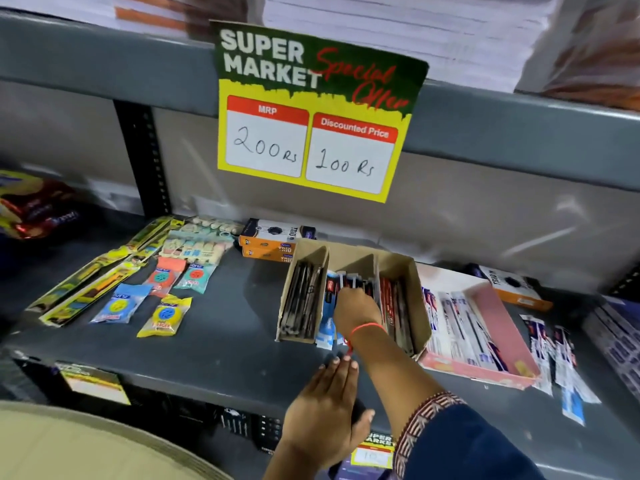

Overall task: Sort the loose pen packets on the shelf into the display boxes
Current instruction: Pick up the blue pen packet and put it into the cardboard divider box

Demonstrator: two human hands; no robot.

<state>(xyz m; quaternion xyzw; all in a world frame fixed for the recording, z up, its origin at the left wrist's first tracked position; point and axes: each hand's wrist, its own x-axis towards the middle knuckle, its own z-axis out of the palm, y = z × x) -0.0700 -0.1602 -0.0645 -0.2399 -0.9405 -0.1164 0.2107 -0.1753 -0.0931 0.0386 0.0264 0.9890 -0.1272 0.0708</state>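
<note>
- My right hand (355, 306), mid-frame, was pinching packets (353, 284) into the brown box's (414, 289) middle slot.
- My left hand (329, 407) lay flat and empty on the shelf (214, 341) edge.
- Loose packets (554, 355) waited lower right, beside the pink box (498, 317); I judged them next.

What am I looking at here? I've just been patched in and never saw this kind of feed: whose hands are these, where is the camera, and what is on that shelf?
There is no machine. One camera sits on a person's head, looking down at their bare hands and a grey shop shelf.

The right hand reaches into the middle slot of a brown cardboard display box, fingers on the pen packets there; whether it grips one is hidden. The left hand rests flat on the shelf's front edge, holding nothing.

Right of the brown box stands a pink box of pen packets, with loose pen packets beyond it. Left lie small coloured packets and long yellow ones. Above hangs a price sign.
</note>
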